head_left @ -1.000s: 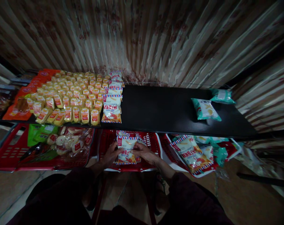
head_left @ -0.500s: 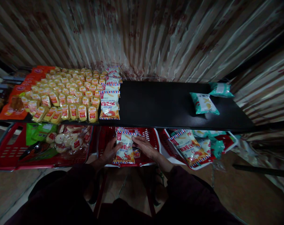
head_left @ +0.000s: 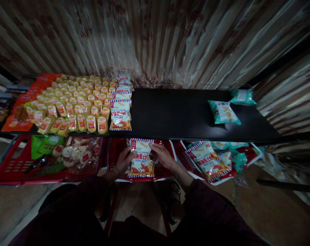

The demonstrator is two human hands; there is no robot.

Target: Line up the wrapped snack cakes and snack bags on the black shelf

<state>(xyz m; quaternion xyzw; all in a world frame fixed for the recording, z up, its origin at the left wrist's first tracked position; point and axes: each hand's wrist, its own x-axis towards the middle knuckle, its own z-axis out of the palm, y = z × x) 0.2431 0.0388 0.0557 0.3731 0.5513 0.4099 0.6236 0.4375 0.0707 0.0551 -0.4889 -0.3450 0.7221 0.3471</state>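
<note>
Between my two hands is an upright snack bag point(head_left: 141, 162), white and orange with striped red-and-blue ends. My left hand point(head_left: 124, 160) is closed on its left side, the thumb across the front. My right hand point(head_left: 161, 155) grips its upper right side. The bag is over a red basket point(head_left: 167, 167) below the shelf's front edge, hiding much of what lies inside. On the black shelf point(head_left: 167, 112), a row of matching snack bags point(head_left: 120, 116) runs from front to back, beside many small yellow wrapped cakes point(head_left: 80, 109).
Orange packs point(head_left: 24, 106) lie at the shelf's left. Two teal-and-white bags, one nearer point(head_left: 224, 112), lie at its right. A left red basket point(head_left: 14, 164) holds green packs and wrapped round pastries. A right basket point(head_left: 254, 155) holds more snack bags. A striped curtain point(head_left: 155, 41) hangs behind.
The snack bag in my hands has come slightly up and to the right, and looks larger. Both hands have moved with it. The bags and cakes on the shelf stay in place.
</note>
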